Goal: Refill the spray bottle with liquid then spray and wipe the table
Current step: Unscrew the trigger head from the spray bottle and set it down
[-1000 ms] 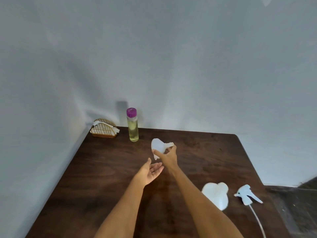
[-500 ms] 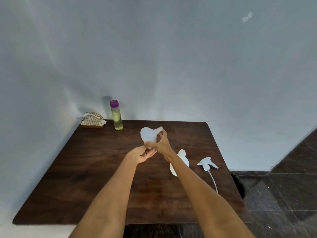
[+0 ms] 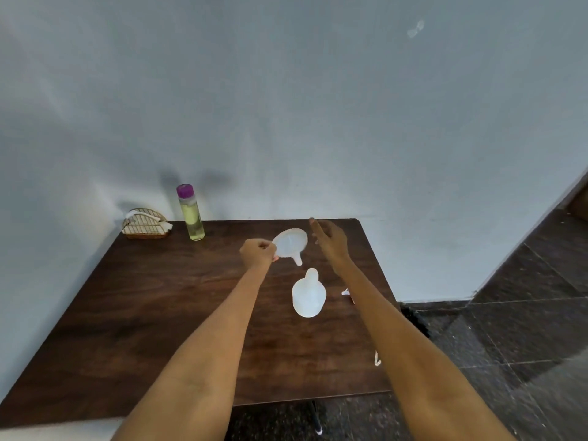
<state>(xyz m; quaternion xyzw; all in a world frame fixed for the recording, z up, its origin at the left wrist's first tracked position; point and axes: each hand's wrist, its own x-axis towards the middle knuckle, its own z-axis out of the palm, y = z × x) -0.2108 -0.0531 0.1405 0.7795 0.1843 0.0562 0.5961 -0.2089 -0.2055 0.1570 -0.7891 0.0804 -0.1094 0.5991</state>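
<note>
My left hand (image 3: 257, 253) pinches the rim of a white funnel (image 3: 291, 242), holding it above the dark wooden table (image 3: 133, 313) with its spout pointing down. Just below the spout stands the white spray bottle body (image 3: 308, 296), its neck uncapped. My right hand (image 3: 329, 240) hovers to the right of the funnel with fingers straight, holding nothing. The white spray head (image 3: 347, 293) lies on the table behind my right forearm, mostly hidden; its tube end (image 3: 377, 359) shows lower down. A clear bottle of yellowish liquid with a purple cap (image 3: 190, 213) stands at the back left.
A wire napkin holder with white tissues (image 3: 144, 225) sits in the back left corner against the wall. The table's right edge drops to a dark tiled floor (image 3: 509, 345).
The funnel passed from my right hand to my left hand, which now pinches its rim. My right hand let go and opened beside it. The funnel now sits above the bottle neck.
</note>
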